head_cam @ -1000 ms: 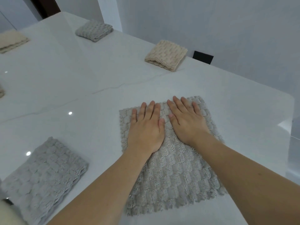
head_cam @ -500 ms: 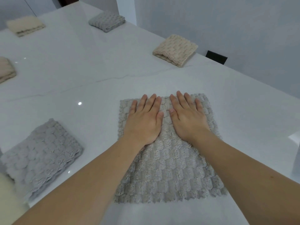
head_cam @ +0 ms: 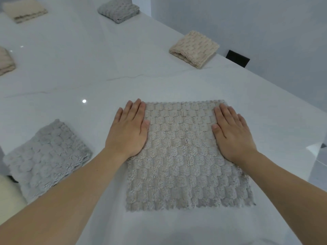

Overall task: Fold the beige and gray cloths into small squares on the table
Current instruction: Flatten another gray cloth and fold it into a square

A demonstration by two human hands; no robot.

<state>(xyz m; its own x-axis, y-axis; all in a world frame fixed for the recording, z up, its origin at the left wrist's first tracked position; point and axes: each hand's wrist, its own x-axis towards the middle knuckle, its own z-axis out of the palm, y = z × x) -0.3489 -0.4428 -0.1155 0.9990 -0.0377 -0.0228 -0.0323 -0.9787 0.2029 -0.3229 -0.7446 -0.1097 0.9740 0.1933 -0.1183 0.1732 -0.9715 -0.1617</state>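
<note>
A gray textured cloth (head_cam: 184,156) lies spread flat on the white table (head_cam: 88,76) in front of me. My left hand (head_cam: 129,129) rests palm down on its far left edge, fingers together and flat. My right hand (head_cam: 231,131) presses palm down on its far right edge. Neither hand grips anything. A folded gray cloth (head_cam: 46,156) lies at the near left. A folded beige cloth (head_cam: 193,48) sits at the far right, near the table's edge.
More folded cloths lie at the back: a gray one (head_cam: 118,10), a beige one (head_cam: 24,9) and another beige one (head_cam: 5,61) at the left edge. A black wall outlet (head_cam: 238,58) is behind the table. The table's right edge runs close to the spread cloth.
Both hands have slid apart from the middle of the far edge out to the cloth's left and right sides. The camera has moved closer and tilted down.
</note>
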